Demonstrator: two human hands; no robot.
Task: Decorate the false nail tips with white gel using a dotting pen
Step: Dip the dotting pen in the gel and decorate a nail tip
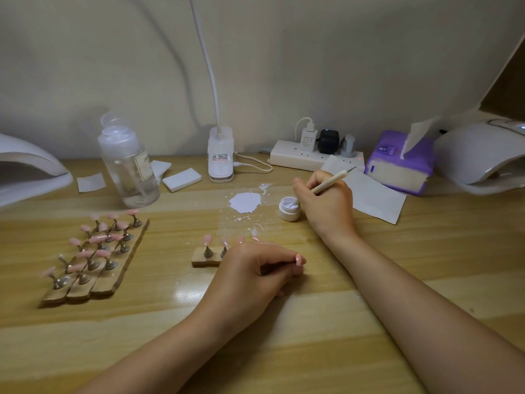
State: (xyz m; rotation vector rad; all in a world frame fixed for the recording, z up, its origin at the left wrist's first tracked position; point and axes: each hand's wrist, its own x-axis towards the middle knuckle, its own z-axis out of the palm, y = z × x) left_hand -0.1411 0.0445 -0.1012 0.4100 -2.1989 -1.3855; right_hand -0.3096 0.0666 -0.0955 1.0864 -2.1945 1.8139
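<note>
My right hand [326, 200] grips a cream dotting pen [329, 183], its lower tip dipped into a small white gel jar [289, 209] standing open on the table. My left hand [255, 271] rests on the table with curled fingers and pinches a pink false nail tip [299, 260] on its stand. Just behind that hand is a wooden strip [204, 261] carrying several pink nail tips on metal stands, partly hidden by the hand. At the left, three more wooden strips [93, 268] hold several pink tips.
A white smear of gel [245, 202] marks the table centre. A clear pump bottle [129, 163], cotton pads [181, 179], a clip lamp [221, 155], a power strip [309, 153], a paper sheet [372, 194], a purple tissue pack [400, 163] and two nail lamps [480, 155] line the back.
</note>
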